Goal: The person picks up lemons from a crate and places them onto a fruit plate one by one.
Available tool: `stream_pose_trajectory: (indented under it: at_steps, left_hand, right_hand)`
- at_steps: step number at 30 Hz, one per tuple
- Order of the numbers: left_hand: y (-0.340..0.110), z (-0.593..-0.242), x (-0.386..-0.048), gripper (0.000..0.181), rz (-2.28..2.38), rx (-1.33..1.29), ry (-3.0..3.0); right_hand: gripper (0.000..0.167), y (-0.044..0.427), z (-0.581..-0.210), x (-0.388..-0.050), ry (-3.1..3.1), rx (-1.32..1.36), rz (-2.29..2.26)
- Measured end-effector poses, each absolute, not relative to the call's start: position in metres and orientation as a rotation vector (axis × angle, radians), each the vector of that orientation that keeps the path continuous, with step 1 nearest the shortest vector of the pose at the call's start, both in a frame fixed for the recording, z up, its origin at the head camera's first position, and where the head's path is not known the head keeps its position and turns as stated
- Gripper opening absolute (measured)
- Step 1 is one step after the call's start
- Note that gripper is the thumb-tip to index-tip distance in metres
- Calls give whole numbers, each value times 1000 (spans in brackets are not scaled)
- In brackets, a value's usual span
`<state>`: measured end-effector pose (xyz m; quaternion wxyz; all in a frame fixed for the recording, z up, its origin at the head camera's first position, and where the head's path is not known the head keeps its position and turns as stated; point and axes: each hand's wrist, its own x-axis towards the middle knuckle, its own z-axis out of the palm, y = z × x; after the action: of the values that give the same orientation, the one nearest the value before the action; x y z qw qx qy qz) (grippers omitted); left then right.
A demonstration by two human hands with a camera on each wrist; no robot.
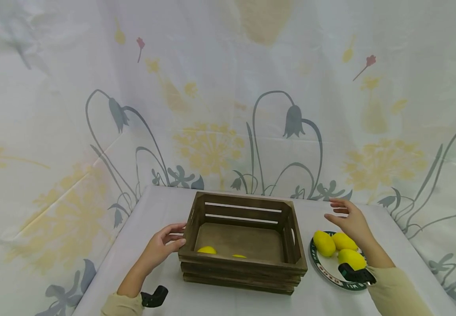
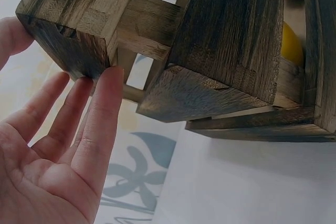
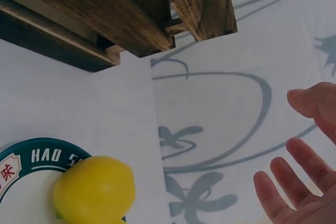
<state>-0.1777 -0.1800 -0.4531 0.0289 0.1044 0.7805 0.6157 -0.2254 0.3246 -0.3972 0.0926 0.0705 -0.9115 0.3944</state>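
A brown wooden slatted crate (image 1: 243,270) stands on the table, with two yellow lemons (image 1: 206,249) partly visible behind its near wall. The left hand (image 1: 158,250) touches the crate's left end; in the left wrist view its fingers (image 2: 102,114) rest against the crate's corner (image 2: 68,51). To the right, the right hand (image 1: 352,224) hovers over the far side of a green-rimmed plate (image 1: 322,267), fingers apart and holding nothing. On that plate lie three lemons (image 1: 324,244). One lemon (image 3: 94,190) shows in the right wrist view, away from the right hand (image 3: 304,182).
A white cloth (image 1: 164,206) covers the table. Behind and at both sides hangs a pale curtain (image 1: 228,87) with flower prints. A black wrist device (image 1: 154,296) is by the left sleeve, another (image 1: 356,274) by the right, in front of the plate.
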Motion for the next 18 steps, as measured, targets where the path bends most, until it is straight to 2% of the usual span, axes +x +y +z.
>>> stream_pose_trajectory:
  at_steps: [18]
  left_hand:
    - [-181,-454,-178,46,1910,338,2399]
  right_hand:
    - [47,294,-386,-243,-2654,318,1261]
